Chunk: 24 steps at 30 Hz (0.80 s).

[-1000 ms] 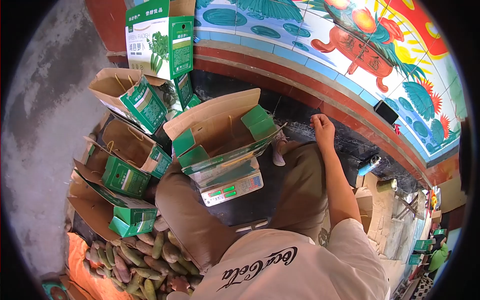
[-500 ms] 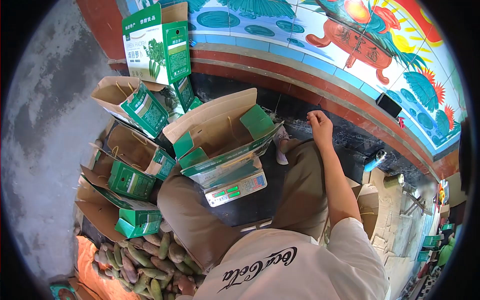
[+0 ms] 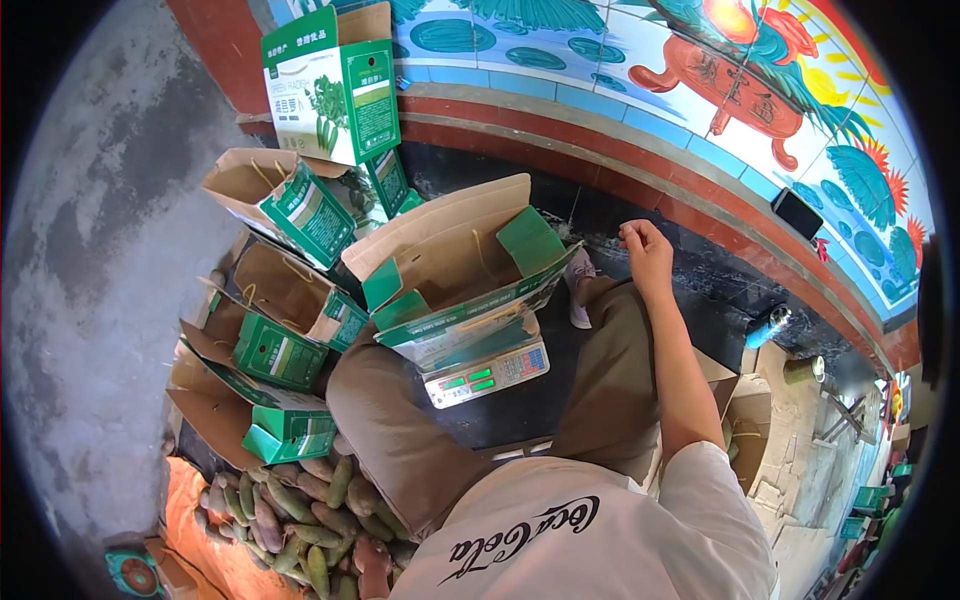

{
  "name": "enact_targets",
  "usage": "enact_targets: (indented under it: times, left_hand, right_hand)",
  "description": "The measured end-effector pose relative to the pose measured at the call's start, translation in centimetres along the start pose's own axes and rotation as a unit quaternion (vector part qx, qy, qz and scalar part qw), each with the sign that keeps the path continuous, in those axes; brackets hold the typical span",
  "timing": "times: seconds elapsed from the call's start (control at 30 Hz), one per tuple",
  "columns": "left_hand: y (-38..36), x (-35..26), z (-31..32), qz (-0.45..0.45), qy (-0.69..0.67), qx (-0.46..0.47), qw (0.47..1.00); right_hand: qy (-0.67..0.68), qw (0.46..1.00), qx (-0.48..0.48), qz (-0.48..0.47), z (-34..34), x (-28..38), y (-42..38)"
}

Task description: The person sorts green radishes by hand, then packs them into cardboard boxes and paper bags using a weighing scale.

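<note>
My left hand (image 3: 373,557) is at the lower edge against the pile of green and brownish-purple radishes (image 3: 292,518); my shirt partly covers it and its grip cannot be made out. Raised past my right knee, my right hand (image 3: 648,250) has its fingers curled in, with nothing visible in them. Between my legs a digital scale (image 3: 488,378) with lit green displays carries an open-topped green-and-white carton (image 3: 450,262) with a cord handle. The carton's inner walls show brown cardboard.
Several open radish cartons (image 3: 270,350) crowd together on the left, with a tall printed box (image 3: 330,95) behind them. An orange cloth (image 3: 200,530) lies by the pile. A phone-like black object (image 3: 797,213) rests on the wall ledge. A bottle (image 3: 768,325) and a brown box (image 3: 748,415) stand to the right.
The view has shifted a little, so the cartons and scale sit further right in the picture. My left hand appears slightly higher against the radishes; my right hand stays raised and curled.
</note>
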<state>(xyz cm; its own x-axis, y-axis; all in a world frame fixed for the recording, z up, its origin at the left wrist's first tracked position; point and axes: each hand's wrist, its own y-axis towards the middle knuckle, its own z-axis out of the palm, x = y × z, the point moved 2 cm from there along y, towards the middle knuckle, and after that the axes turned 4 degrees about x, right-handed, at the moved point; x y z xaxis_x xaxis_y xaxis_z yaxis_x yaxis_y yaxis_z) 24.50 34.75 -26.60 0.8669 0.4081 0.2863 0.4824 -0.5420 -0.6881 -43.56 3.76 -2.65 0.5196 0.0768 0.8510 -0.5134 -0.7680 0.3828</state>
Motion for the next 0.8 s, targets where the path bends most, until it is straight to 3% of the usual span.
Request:
enact_targets:
  times: [0.13, 0.2, 0.23, 0.33, 0.47, 0.6, 0.7, 0.8]
  left_hand:
    - [-0.4, 0.0, -2.1, -0.004, -0.184, -0.055, 0.981]
    - [-1.1, -0.1, -3.6, 0.005, -0.293, -0.095, 0.951]
    - [0.7, 1.0, -2.2, 0.038, -0.347, -0.158, 0.924]
    - [-1.7, -1.2, -5.4, 0.042, -0.364, -0.211, 0.906]
    - [-5.6, -2.9, -11.0, 0.078, -0.419, -0.314, 0.849]
    - [-9.1, -3.9, -17.5, 0.099, -0.468, -0.455, 0.751]
    - [-12.2, -5.0, -23.4, 0.143, -0.447, -0.528, 0.708]
    - [-15.2, -6.6, -28.4, 0.143, -0.487, -0.524, 0.684]
  right_hand:
    - [-0.028, 0.999, -0.011, -0.038, 0.9, 0.5, -0.4]
    - [-0.058, 0.995, 0.003, -0.076, 1.3, 2.7, -0.9]
    - [-0.073, 0.993, 0.01, -0.094, 1.4, 3.9, -1.3]
    - [-0.156, 0.958, 0.036, -0.239, 2.0, 6.4, -2.1]
    - [-0.137, 0.934, 0.127, -0.305, 3.5, 7.6, -3.3]
    - [-0.158, 0.901, 0.222, -0.339, 5.4, 7.5, -4.5]
    - [-0.191, 0.89, 0.233, -0.342, 7.2, 6.2, -5.2]
    - [-0.222, 0.883, 0.238, -0.338, 7.9, 5.8, -5.3]
